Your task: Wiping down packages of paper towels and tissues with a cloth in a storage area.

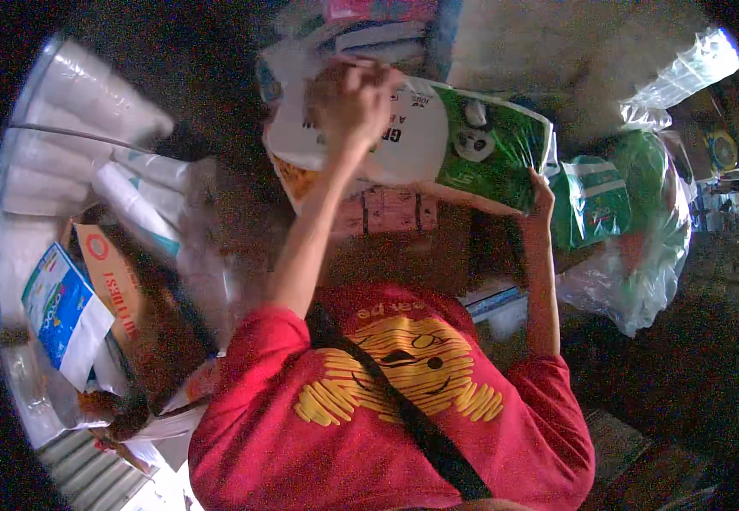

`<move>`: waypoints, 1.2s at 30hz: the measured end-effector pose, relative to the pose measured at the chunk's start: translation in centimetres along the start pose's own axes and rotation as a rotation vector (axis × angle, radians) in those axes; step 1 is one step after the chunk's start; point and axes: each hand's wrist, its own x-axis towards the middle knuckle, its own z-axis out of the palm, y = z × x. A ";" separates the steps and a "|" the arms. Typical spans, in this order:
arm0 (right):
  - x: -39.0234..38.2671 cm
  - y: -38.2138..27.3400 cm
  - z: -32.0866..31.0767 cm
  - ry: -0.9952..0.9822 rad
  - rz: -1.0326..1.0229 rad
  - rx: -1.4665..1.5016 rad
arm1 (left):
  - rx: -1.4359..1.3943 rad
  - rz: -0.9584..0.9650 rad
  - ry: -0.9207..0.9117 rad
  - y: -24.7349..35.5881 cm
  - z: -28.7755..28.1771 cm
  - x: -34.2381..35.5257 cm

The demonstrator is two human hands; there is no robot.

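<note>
A wide green and white plastic package (489, 140) with a panda picture lies across the space in front of my chest, its print upside down to me. My right hand (541, 194) grips its near right corner, the thumb showing at the edge. Over the package's left part is my left hand (359, 102), smeared by motion, with its fingers bent. Whether those fingers touch or hold the plastic is not clear. Beneath the package, a pink printed pack (386, 209) and a bit of an orange pack (298, 180) show.
To the left stand clear-wrapped white rolls (80, 119), an open cardboard box (114, 281) and a blue and white pack (61, 311). Right of the package are a green pack (595, 200) and a clear plastic bag (642, 281). A pink pack (378, 10) lies at the far side.
</note>
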 end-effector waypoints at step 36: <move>3.4 2.1 -2.6 -0.569 0.257 0.457 | -0.276 0.872 -0.115 11.9 -0.2 -3.3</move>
